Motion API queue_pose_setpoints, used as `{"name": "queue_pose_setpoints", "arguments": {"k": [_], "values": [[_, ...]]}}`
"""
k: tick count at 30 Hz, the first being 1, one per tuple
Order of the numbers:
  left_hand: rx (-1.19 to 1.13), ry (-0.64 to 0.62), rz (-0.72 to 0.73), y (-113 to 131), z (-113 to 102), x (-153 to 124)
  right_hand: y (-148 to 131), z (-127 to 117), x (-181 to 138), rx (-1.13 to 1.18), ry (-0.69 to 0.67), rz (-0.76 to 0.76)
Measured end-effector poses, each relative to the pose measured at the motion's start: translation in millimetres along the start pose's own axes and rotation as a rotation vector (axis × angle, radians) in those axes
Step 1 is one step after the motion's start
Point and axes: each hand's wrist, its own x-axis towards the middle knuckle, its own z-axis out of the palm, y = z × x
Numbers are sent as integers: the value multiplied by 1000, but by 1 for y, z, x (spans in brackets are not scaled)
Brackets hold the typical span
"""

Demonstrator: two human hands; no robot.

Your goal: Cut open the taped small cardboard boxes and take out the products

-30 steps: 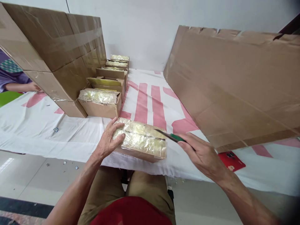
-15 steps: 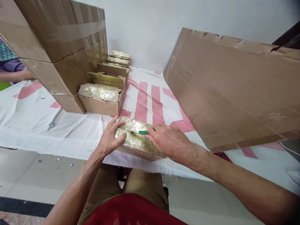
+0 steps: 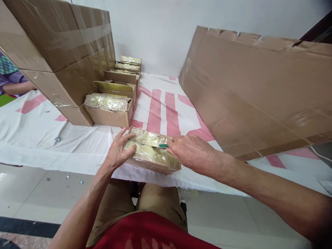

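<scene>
A small cardboard box (image 3: pixel 153 160) lies near the front edge of the table, its top covered with shiny clear tape that has a lengthwise seam or slit. At its left end my left hand (image 3: pixel 119 151) rests with fingers stretched and spread, thumb on the taped top. My right hand (image 3: pixel 190 152) is closed around a slim green tool that looks like a knife (image 3: pixel 163 146), held low over the seam near the box's right side. Most of the knife is covered by my fingers, and its tip is hard to make out.
Several small boxes (image 3: pixel 107 116) stand in a row at the back left, beside a stack of large taped cartons (image 3: pixel 67 69). A big cardboard panel (image 3: pixel 259 93) leans at the right. At the far left shows another person's arm (image 3: pixel 19 87). A white cloth (image 3: pixel 85 148) covers the table.
My right hand has drawn the knife a little to the right along the seam. My left hand stays on the box's left end. The view has shifted slightly.
</scene>
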Motion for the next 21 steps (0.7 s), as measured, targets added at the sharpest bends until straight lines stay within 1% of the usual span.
{"name": "queue_pose_setpoints", "arguments": {"k": [2,3,4,6,8,10,11,13,15,17,18,19,20,21], "values": [[-4,-3,0,-1,0,0,11,-9,-14,-155,-151,-29],[-8,-8,-1,-2,-1,0,17,-15,-21,-229,-207,-31],[-12,-9,-2,-2,-1,0,23,-21,-29,-269,-225,-19],[-19,3,5,-4,-1,0,34,-36,-45,-241,-215,25],[-17,49,37,-3,0,-1,43,-44,-63,-109,-155,114],[-18,126,88,0,1,-4,53,-39,-83,15,-45,261],[-30,170,102,2,2,-7,59,-30,-93,43,14,332],[-73,252,80,8,4,-15,70,2,-112,30,108,429],[-107,294,23,13,3,-25,82,43,-128,-55,121,460],[-125,287,-17,17,1,-35,91,82,-138,-144,82,454],[-129,278,-26,17,-1,-39,95,96,-141,-178,56,445],[-139,267,-36,17,-2,-42,98,106,-143,-199,36,434],[-160,253,-47,17,-4,-45,99,111,-143,-200,32,424],[-193,244,-63,16,-6,-47,99,111,-141,-176,55,415]]}}
